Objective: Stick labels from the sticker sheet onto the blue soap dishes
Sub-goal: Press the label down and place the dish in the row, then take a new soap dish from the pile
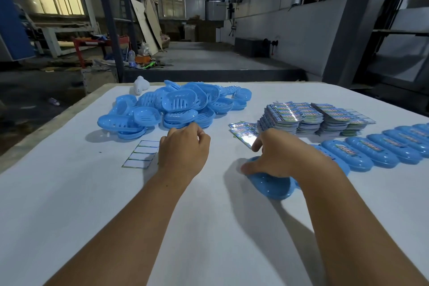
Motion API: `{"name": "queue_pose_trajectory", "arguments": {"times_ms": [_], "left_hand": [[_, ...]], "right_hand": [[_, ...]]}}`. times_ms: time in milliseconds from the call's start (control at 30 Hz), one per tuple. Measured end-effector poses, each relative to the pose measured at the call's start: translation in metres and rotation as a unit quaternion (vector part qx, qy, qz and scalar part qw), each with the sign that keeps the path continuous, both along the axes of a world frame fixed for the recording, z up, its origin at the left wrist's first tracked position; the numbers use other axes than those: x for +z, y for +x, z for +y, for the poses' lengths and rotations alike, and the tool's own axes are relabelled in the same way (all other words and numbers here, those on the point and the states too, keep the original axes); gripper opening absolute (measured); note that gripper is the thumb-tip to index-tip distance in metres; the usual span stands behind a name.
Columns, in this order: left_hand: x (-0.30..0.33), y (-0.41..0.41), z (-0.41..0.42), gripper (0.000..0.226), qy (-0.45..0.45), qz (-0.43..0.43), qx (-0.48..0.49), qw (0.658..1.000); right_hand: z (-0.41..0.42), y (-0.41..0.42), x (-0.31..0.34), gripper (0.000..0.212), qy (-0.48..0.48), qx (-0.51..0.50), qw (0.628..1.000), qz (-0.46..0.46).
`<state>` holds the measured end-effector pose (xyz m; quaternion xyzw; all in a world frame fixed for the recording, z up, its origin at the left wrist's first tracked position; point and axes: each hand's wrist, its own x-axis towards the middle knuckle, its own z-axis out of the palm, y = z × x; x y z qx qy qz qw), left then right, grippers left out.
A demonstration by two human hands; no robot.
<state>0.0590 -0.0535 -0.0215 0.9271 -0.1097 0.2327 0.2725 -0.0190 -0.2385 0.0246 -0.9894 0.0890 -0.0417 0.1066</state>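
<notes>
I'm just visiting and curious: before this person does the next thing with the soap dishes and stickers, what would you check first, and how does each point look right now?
1. Dish under control: ok. The right hand grips an upside-down blue soap dish on the white table.
2. Label on that dish: cannot tell; the hand covers its top.
3. Left hand free: cannot tell. Its fingers are curled; whether they pinch a label is hidden.
4. Stickers within reach: ok. A sticker sheet lies just beyond the right hand, beside the stacks of sheets.
5. Unlabelled dishes left: ok. The pile of dishes is large.
6. Room in the finished row: ok; the held dish sits at its near end.
</notes>
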Motion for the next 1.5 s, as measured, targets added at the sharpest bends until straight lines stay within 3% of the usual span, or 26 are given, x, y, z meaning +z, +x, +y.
{"name": "queue_pose_trajectory", "arguments": {"times_ms": [100, 367, 567, 767, 933, 1100, 1300, 1433, 1500], "left_hand": [[-0.002, 0.001, 0.002, 0.016, 0.001, -0.004, 0.002, 1.000], [-0.001, 0.010, 0.018, 0.020, 0.037, -0.018, 0.043, 0.998], [0.003, 0.027, 0.056, 0.019, 0.047, -0.058, 0.140, 0.987], [0.006, 0.044, 0.108, 0.043, 0.124, -0.057, 0.257, 0.957], [0.002, 0.050, 0.121, 0.034, 0.122, 0.016, 0.294, 0.948], [0.008, 0.051, 0.114, 0.026, 0.127, -0.051, 0.290, 0.947], [0.023, 0.036, 0.095, 0.020, 0.045, -0.198, 0.182, 0.962], [0.032, 0.020, 0.080, 0.014, -0.122, -0.239, 0.064, 0.961], [0.034, 0.015, 0.070, 0.011, -0.220, -0.201, 0.012, 0.955]], "right_hand": [[-0.006, 0.004, -0.001, 0.046, 0.000, -0.002, 1.000, 0.003], [-0.016, 0.013, -0.008, 0.039, 0.000, -0.002, 1.000, -0.004], [-0.002, 0.018, -0.013, 0.024, 0.026, 0.060, 0.997, -0.043], [0.005, 0.019, -0.016, 0.017, 0.025, 0.082, 0.995, -0.054], [0.008, 0.023, -0.020, 0.016, 0.031, 0.082, 0.994, -0.068], [0.013, 0.024, -0.020, 0.008, 0.084, 0.096, 0.978, -0.163], [0.019, 0.025, -0.021, 0.015, 0.143, 0.102, 0.949, -0.261], [0.026, 0.029, -0.024, 0.016, 0.206, 0.103, 0.924, -0.306], [0.029, 0.031, -0.028, 0.017, 0.238, 0.114, 0.914, -0.308]]}}
